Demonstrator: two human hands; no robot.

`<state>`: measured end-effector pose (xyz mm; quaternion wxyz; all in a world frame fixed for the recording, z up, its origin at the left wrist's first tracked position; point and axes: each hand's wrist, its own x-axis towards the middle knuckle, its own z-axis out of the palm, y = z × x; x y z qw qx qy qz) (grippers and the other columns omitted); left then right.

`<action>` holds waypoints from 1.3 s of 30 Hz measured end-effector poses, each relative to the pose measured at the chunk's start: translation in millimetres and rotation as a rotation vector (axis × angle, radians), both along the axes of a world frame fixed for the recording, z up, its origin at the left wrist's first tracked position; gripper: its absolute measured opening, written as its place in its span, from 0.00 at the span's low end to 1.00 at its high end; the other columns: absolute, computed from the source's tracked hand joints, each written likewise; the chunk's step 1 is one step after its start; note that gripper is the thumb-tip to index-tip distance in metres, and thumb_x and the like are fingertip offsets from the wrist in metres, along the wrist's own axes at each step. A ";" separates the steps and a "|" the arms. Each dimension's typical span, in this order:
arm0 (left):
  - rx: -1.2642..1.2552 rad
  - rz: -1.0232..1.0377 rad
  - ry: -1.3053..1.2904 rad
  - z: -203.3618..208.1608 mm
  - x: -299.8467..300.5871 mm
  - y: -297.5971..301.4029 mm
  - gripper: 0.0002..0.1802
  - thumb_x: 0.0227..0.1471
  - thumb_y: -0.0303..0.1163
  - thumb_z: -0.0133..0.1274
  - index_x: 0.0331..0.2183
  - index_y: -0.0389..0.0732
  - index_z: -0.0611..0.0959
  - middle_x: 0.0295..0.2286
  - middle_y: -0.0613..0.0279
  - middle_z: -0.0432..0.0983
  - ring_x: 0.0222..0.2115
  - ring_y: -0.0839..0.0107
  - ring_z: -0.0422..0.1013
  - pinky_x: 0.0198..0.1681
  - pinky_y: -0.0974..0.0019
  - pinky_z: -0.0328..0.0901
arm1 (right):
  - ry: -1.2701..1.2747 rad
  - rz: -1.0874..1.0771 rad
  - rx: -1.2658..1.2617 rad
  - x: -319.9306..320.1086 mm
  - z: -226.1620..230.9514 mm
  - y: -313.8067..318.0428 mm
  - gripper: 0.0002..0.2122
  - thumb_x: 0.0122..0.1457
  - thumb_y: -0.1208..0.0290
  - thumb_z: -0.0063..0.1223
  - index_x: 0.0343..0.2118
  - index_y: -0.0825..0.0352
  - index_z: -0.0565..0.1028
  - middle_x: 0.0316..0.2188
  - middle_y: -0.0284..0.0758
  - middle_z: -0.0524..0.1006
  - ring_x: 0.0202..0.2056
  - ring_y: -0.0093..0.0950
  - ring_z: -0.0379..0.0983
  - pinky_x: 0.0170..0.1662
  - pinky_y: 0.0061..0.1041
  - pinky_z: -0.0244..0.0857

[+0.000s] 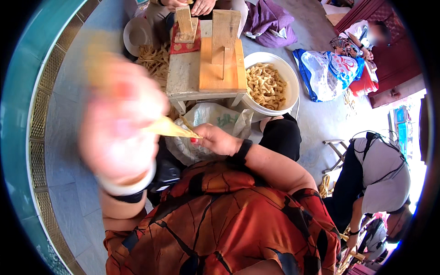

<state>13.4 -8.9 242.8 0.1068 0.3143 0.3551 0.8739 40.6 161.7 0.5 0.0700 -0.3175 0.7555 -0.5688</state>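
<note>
A pale yellow flat strip (167, 128) stretches between my two hands. Its tapered end is pinched by the fingers of my right hand (220, 140), which wears a black wristband. My left hand (123, 110) is raised close to the camera and smeared by motion, with the strip running into it. A blurred yellow patch, perhaps more of the strip, rises above that hand. Its separate fingers cannot be made out. Below the strip, near my lap, lies a crumpled whitish plastic bag (185, 149).
Ahead stands a low table (183, 82) bearing an upright wooden block stand (223, 64). A white bucket (294, 82) beside it holds many yellowish knotted pieces (266, 87). Loose strips (153, 59) lie left of the table. A person's hands (190, 5) work opposite; others bend at right.
</note>
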 end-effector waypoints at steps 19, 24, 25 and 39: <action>-0.687 -0.494 -0.343 -183.2 16.2 14.4 0.09 0.60 0.33 0.47 0.34 0.39 0.78 0.24 0.71 0.71 0.21 0.84 0.61 0.24 0.79 0.56 | 0.688 -0.449 0.472 70.8 86.5 45.1 0.18 0.43 0.76 0.56 0.41 0.67 0.75 0.27 0.33 0.72 0.32 0.32 0.70 0.38 0.30 0.64; -0.271 -0.666 -0.549 -213.9 -3.9 10.7 0.09 0.59 0.34 0.48 0.33 0.39 0.77 0.23 0.70 0.70 0.22 0.82 0.63 0.26 0.77 0.57 | 0.736 -0.673 0.506 38.2 82.2 79.3 0.13 0.44 0.79 0.53 0.36 0.65 0.73 0.19 0.33 0.70 0.21 0.34 0.68 0.27 0.32 0.63; 0.002 -0.703 -0.618 -226.1 -9.7 11.5 0.09 0.59 0.34 0.48 0.33 0.39 0.76 0.24 0.70 0.71 0.22 0.82 0.63 0.27 0.76 0.57 | 0.682 -0.512 0.479 36.1 78.4 74.7 0.14 0.45 0.80 0.53 0.38 0.65 0.73 0.20 0.34 0.71 0.22 0.35 0.69 0.27 0.33 0.63; -1.108 -0.544 0.108 -245.5 -2.8 34.7 0.09 0.54 0.24 0.47 0.39 0.38 0.76 0.33 0.59 0.74 0.29 0.68 0.71 0.33 0.67 0.65 | 0.443 -0.352 0.365 41.6 23.8 49.7 0.06 0.52 0.77 0.54 0.32 0.65 0.70 0.24 0.36 0.74 0.27 0.39 0.72 0.30 0.34 0.66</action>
